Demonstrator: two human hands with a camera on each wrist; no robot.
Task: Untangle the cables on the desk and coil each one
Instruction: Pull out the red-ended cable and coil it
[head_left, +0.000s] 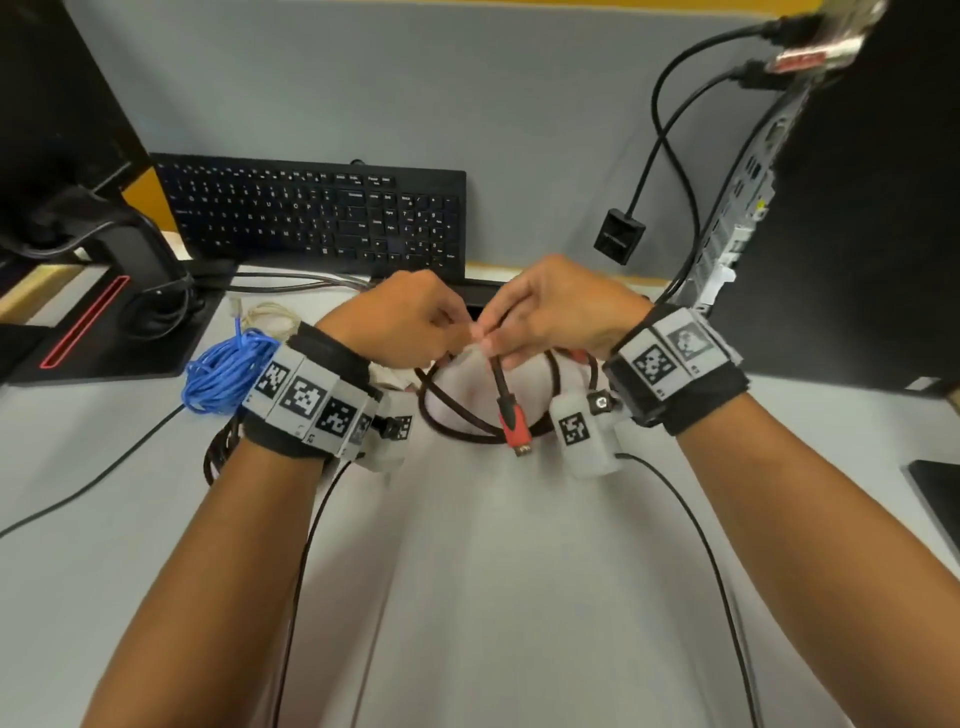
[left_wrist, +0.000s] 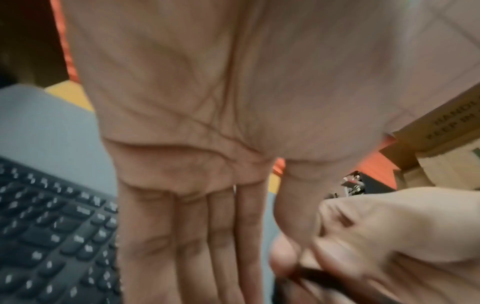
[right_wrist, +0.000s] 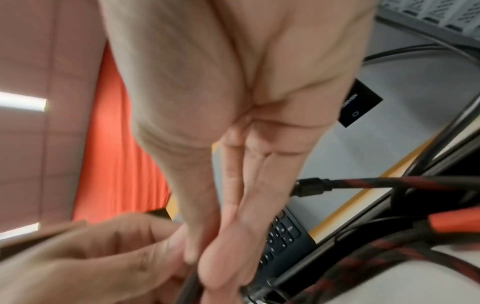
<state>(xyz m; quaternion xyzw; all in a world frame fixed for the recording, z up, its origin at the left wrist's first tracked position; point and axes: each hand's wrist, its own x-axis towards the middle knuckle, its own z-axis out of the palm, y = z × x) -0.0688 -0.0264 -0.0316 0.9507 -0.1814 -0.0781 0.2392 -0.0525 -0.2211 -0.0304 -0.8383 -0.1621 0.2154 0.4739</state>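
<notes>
Both hands meet mid-frame — left hand (head_left: 410, 317) and right hand (head_left: 558, 306) pinch the braided HDMI cable (head_left: 470, 421), its red plug (head_left: 516, 422) dangling.

Partition: a grey panel (head_left: 415, 93) stands behind the desk, with a yellow strip along its lower edge.
Desk: a white desktop (head_left: 493, 571) spans the foreground.
Keyboard: a black keyboard (head_left: 311, 213) leans upright against the partition.
Monitor stand: a black base with a red slot (head_left: 88, 322) sits at the far left.
Computer tower: a black case (head_left: 857, 208) stands at the right, rear ports facing inward.
Curtain: an orange curtain (right_wrist: 124, 144) hangs beyond the desk.
Lighting: ceiling strip lights (right_wrist: 23, 101) are lit.
</notes>
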